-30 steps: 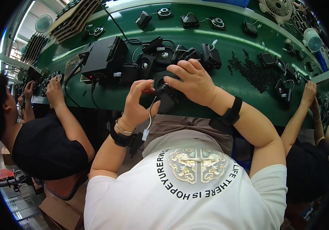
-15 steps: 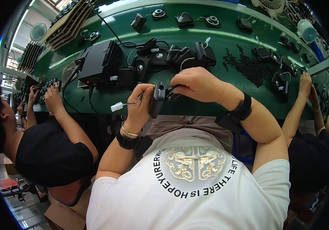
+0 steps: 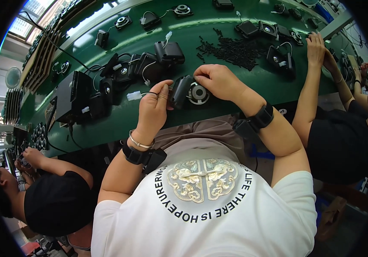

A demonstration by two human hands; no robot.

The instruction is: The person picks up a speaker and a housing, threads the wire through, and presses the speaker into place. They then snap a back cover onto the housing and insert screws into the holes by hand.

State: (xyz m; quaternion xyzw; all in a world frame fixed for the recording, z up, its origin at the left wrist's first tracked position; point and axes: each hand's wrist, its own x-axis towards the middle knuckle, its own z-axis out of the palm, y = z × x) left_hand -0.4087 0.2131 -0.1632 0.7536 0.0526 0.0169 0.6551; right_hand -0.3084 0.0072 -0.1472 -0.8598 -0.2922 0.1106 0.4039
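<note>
My left hand point(image 3: 153, 107) grips a black plastic housing point(image 3: 181, 92) by its left side, thumb and fingers closed. From that hand a thin dark cable runs left to a white plug point(image 3: 134, 95). Against the housing's right side is a round speaker point(image 3: 199, 93) with a silvery ring and dark centre, standing on edge. The fingers of my right hand point(image 3: 222, 82) are closed at the top, where speaker and housing meet; they seem to pinch the speaker's rim. Part of the speaker's frame is hidden behind the housing.
Several black housings with cables point(image 3: 149, 64) crowd the green bench point(image 3: 128, 112) ahead of me, beside a black electrical box point(image 3: 70, 96). A heap of short black rods point(image 3: 233, 49) lies farther right. Co-workers' hands point(image 3: 316, 47) work at both sides.
The view has shifted, with the bench sliding left. The round speaker's face now shows beside the housing. My right fingers have moved from the wires to the top of the two parts.
</note>
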